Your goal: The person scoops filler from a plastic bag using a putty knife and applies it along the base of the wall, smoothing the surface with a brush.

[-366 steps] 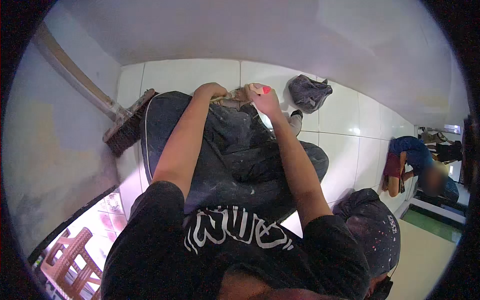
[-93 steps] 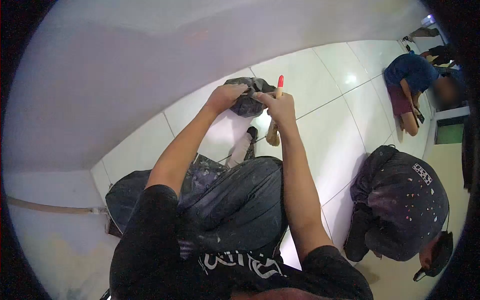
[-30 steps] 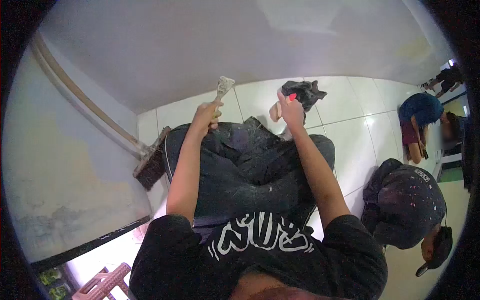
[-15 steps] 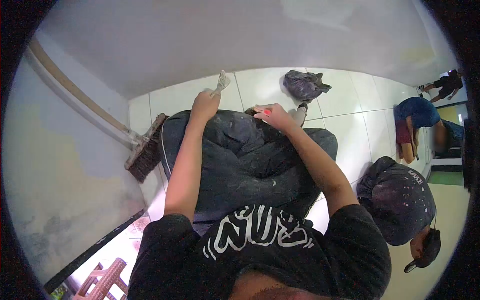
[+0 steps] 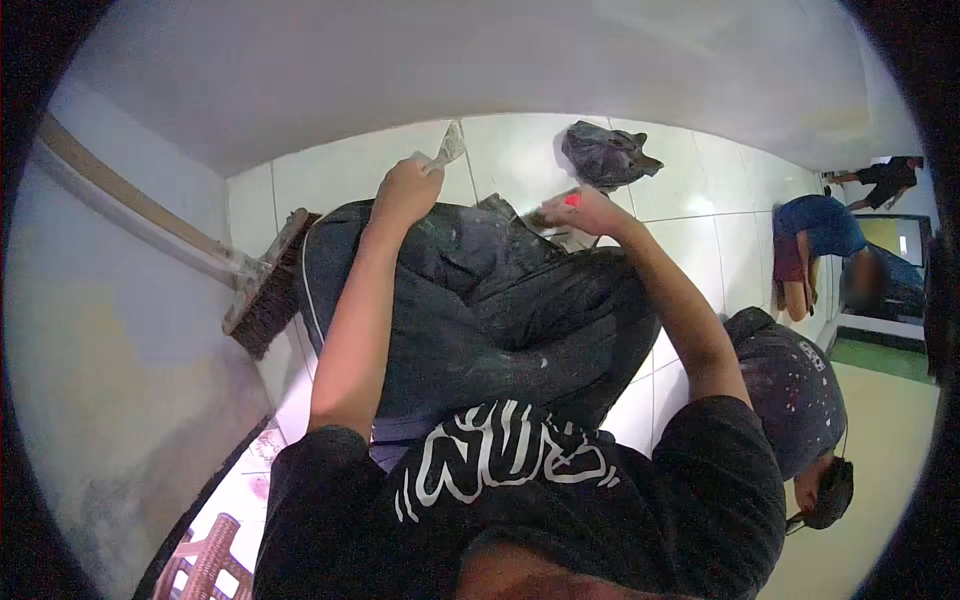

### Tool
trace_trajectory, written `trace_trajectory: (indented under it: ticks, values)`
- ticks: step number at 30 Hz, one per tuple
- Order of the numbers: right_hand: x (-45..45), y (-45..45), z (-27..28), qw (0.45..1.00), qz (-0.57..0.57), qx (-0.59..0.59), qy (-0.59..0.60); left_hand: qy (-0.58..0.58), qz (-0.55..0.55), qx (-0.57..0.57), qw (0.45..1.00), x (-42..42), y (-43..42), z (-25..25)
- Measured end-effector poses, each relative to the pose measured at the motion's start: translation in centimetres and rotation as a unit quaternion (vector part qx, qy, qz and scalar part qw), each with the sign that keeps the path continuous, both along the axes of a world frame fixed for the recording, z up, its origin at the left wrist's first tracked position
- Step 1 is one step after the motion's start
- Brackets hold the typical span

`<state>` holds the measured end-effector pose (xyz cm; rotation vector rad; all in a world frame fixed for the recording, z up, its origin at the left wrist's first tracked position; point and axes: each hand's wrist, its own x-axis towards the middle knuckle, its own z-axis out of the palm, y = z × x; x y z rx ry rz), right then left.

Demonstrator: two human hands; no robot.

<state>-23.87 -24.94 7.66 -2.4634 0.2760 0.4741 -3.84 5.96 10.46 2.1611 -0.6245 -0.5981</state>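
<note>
My left hand [image 5: 408,192] is closed round the handle of a putty knife [image 5: 450,147], whose pale-crusted blade points up toward the wall. My right hand [image 5: 588,212] grips a brush with a red-tipped handle [image 5: 572,200]; its bristle end, partly hidden and blurred, is over my dark trousers [image 5: 470,300] near the knee. Just beyond the right hand a crumpled black plastic bag [image 5: 606,155] lies on the white tiled floor [image 5: 500,142].
A broom [image 5: 268,295] leans against the left wall [image 5: 120,300]. At the lower left is a brown woven chair [image 5: 212,560]. One person [image 5: 785,385] crouches at the right, and another person [image 5: 825,230] sits farther back. Someone else [image 5: 885,185] is behind them.
The putty knife has come into my left hand since the view three seconds ago. My right hand, with the brush, has moved from beside the bag down toward my knee and slightly back right.
</note>
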Motion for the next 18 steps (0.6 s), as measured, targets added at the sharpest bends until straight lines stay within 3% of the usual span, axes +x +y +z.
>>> trace_trajectory:
  ticks: [3,4,7,11,15,17,18]
  values:
    - [1.4,2.7,5.6,0.985,0.087,0.007,0.149,0.020,-0.001,0.022,1.000,-0.1,0.0,1.2]
    - [1.1,2.2,4.4,0.990,0.100,0.055,0.085,0.026,-0.005,0.016,1.000,-0.1,0.1,1.2]
    - [1.6,0.0,-0.3,0.981,0.163,0.080,0.060,0.030,-0.007,0.039,0.999,-0.2,0.0,2.1]
    - [5.1,-1.1,-1.1,0.987,0.113,-0.059,0.096,-0.001,-0.009,0.071,0.997,0.0,-0.2,0.8]
    - [9.7,-3.3,-3.5,0.979,0.168,-0.100,0.063,0.043,-0.019,0.063,0.997,0.4,-0.5,1.1]
    - [11.5,-2.4,-1.6,0.999,0.038,0.014,-0.001,0.052,-0.025,0.073,0.996,0.6,-0.6,0.9]
    - [12.4,-3.6,-3.1,1.000,0.013,0.007,0.001,0.053,-0.021,0.076,0.996,0.5,-0.6,0.7]
